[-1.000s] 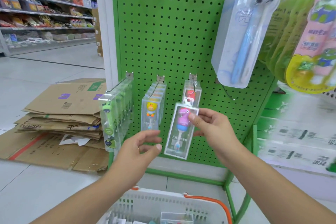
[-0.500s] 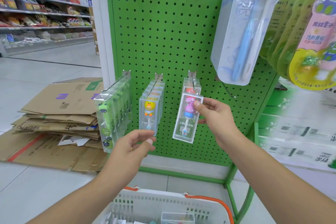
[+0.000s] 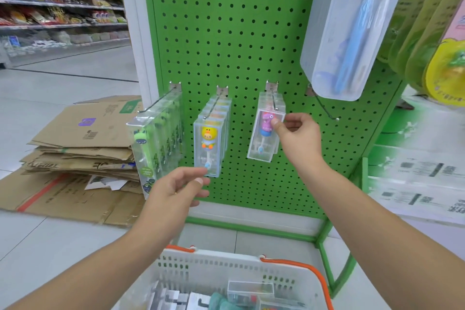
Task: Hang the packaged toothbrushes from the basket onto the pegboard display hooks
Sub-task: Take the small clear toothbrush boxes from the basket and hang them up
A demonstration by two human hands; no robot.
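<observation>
My right hand [image 3: 297, 138] pinches the upper right edge of a clear box with a pink dinosaur toothbrush [image 3: 264, 136], held up at the tip of the third hook [image 3: 273, 98] on the green pegboard [image 3: 239, 33]. More boxes hang behind it on that hook. My left hand [image 3: 176, 189] hovers lower, fingers loosely curled and holding nothing, just below the yellow duck toothbrush boxes [image 3: 210, 143]. A row of green toothbrush boxes [image 3: 156, 138] fills the leftmost hook. The white basket [image 3: 226, 269] with orange handles sits at the bottom, with several clear boxes inside.
A bare hook [image 3: 327, 108] sticks out right of the pink box. A large clear pack with a blue toothbrush [image 3: 349, 27] hangs above it, with green and yellow packs [image 3: 427, 33] further right. Flattened cardboard [image 3: 75, 148] is stacked on the floor at left.
My right hand has lifted the pink toothbrush box up and toward the third hook. My left hand has stayed low and holds nothing. The camera has come closer to the board.
</observation>
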